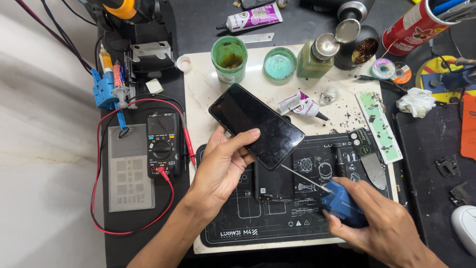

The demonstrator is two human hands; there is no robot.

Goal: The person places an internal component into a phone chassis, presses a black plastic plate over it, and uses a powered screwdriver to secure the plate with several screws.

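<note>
At the repair bench, my left hand (220, 166) grips a black phone (256, 126) by its lower edge, thumb laid across the dark glass, holding it tilted above the black mat (258, 226). My right hand (382, 226) is clenched round a blue-handled screwdriver (342, 203); its thin shaft runs up and left, and the tip meets the phone's lower right edge. Under the raised phone a second dark slab (273, 184), perhaps a back cover, lies flat on the mat; I cannot tell what it is for sure.

The mat sits on a pale board (203, 94) strewn with dark crumbs. Along the board's far edge stand a green cup (229, 58) stained brown inside, a shallow teal dish (279, 63) and a green pump bottle (315, 57) with a metal cap. A small glue tube (302, 105) lies just behind the phone, and a larger tube (250, 17) lies farther back on the dark table. A metal scraper (369, 158) rests at the mat's right edge, beside a green strip (381, 126). A crumpled tissue (416, 101) lies well to the right.

To my left, a black multimeter (163, 145) lies with its red lead (96, 164) looping round it, next to a grey stencil sheet (130, 168). A blue holder (105, 89) with syringes stands behind them.
</note>
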